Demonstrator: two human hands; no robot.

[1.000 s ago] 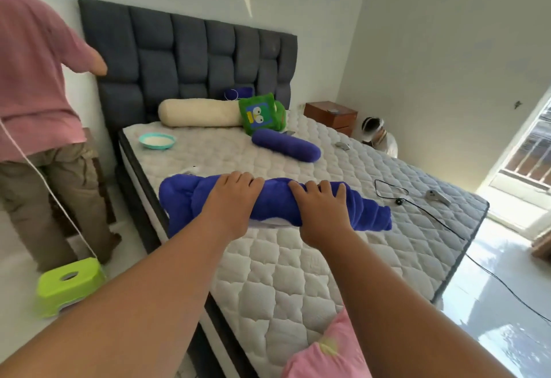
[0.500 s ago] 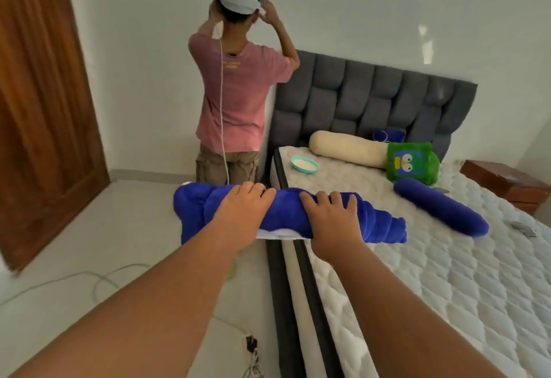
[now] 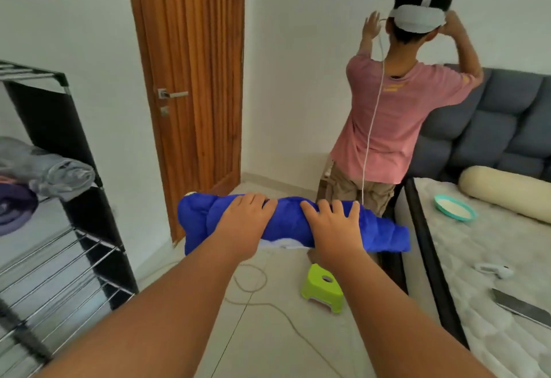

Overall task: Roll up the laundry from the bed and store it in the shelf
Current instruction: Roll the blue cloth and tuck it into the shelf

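Left hand and right hand curl fingers round the roll, lying 9-to-3; shelf at 9 o'clock, left hand nearer.

soft matt blue cloth roll, chrome wire shelf, grained wooden door, glossy green plastic stool

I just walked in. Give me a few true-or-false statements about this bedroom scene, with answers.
1. The left hand and the right hand both grip the blue roll. True.
2. The blue roll lies on the bed. False: it is held up over the floor.
3. A grey roll sits on the shelf. True.
4. The green stool stands on the bed. False: it stands on the floor beside the bed.
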